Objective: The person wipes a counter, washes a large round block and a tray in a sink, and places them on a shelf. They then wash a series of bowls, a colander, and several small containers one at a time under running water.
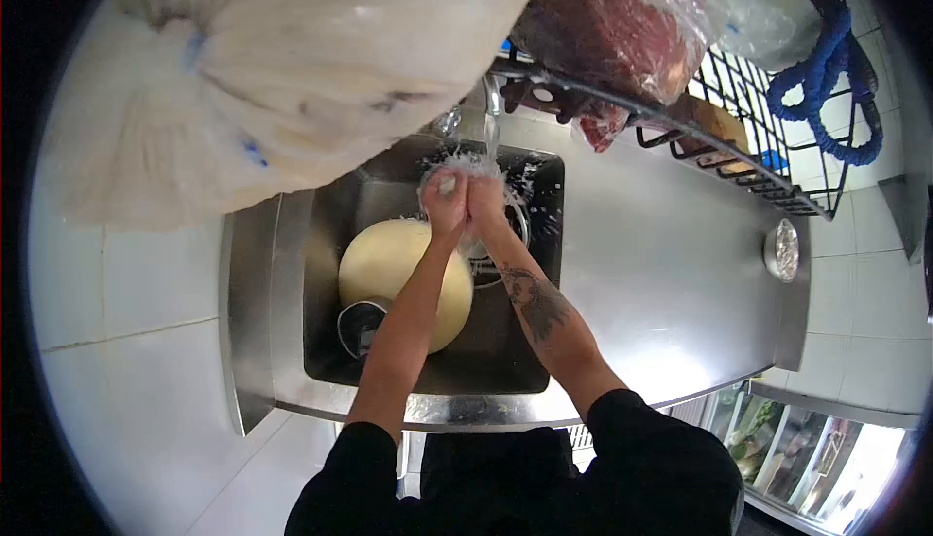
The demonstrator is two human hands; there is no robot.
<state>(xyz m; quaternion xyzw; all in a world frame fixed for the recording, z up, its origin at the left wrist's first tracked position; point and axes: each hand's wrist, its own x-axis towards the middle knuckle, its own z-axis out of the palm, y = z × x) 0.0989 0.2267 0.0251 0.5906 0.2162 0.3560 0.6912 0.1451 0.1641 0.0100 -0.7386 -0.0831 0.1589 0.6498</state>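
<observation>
Water from the tap (492, 108) splashes over both my hands at the back of the dark sink (505, 366). My left hand (445, 204) is pressed side by side against my right hand (485, 198); water and spray blur the fingers of both, so what they hold, if anything, is hidden. Beneath my forearms a large round cream-coloured item (389, 259) lies in the sink. A dark cup-like container (358, 324) rests at its lower left, partly behind my left forearm. Behind my right wrist shows part of a round metal rim (526, 227).
A big whitish plastic bag (321, 69) hangs close at upper left. A black wire rack (768, 181) holds wrapped red meat (622, 21) and a blue cord (816, 79). On the steel counter (661, 264), a small metal bowl (781, 250) stands at the right end.
</observation>
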